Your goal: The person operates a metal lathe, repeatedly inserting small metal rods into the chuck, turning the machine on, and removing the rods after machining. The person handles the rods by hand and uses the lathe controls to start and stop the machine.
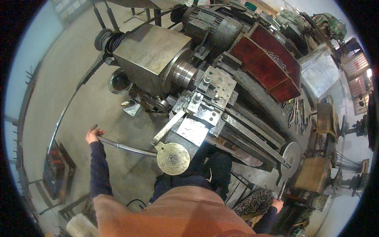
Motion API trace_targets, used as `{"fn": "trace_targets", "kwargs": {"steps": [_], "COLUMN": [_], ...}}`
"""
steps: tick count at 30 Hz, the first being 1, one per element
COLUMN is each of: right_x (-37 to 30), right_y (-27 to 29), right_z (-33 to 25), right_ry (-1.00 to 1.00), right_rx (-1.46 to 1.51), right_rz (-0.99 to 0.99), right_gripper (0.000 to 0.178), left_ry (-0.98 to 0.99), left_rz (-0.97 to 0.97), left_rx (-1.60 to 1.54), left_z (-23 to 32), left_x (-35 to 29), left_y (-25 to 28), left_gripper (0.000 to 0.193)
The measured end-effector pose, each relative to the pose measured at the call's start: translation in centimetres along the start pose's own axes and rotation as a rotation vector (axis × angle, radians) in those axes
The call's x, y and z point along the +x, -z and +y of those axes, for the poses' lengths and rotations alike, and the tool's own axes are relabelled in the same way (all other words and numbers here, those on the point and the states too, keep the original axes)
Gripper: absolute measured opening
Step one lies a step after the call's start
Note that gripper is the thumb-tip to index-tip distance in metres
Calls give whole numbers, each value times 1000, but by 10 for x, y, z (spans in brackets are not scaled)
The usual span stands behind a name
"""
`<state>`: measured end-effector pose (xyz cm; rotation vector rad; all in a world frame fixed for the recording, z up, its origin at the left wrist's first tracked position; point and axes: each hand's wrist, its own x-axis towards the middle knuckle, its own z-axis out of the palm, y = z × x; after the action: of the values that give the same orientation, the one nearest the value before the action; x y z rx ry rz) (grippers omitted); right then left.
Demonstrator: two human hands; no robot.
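Left hand: I have the left hand [94, 135] at the free end of the long lever [128, 147], touching it, thumb up and clear; I can't tell how tightly the fingers close.
Right hand: clamped on the short handle [281, 191], lower right, well apart from the left.
Long lever: runs from the left hand to the yellowish disc [173, 158], in front of the body.
Short handle: sticks out below the grey disc [291, 156], at the near end of the machine's rails.
Flat arm: the flat arm [168, 127] slants up from beside the yellowish disc toward the bolted block [219, 85].
Spindle: round, shiny spindle [184, 74] faces that block, coming out of the big metal housing [152, 45].
Red tray: the red tray [282, 87] sits behind the rails, small metal bits inside.
Wrenches: I see a pile of wrenches [299, 114] right of the tray.
Floor: bare concrete floor [85, 102] on the left; dark red box [57, 164] standing there.
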<state>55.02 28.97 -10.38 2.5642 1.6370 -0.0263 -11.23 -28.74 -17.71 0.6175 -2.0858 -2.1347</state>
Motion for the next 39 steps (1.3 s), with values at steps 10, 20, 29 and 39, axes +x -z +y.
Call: {"fn": "trace_targets", "kwargs": {"steps": [10,20,29,39], "right_x": [9,74,187,124], "right_y": [-9,-14,4,7], "right_z": [8,20,-16,-39], "right_ry": [-35,228,144,235], "right_rx": [-20,-94,-425,-173], "right_rz": [6,58,264,423], "right_gripper": [42,39,31,58], "left_ry": [-29,100,9,-727], "left_rz": [0,-70,-373,-566], "left_rx": [25,163,774,1652], "left_z": [8,8,24,-11], "left_x": [-8,3,85,59], "left_y": [-18,9,1,-161], "left_gripper": [40,39,34,38]}}
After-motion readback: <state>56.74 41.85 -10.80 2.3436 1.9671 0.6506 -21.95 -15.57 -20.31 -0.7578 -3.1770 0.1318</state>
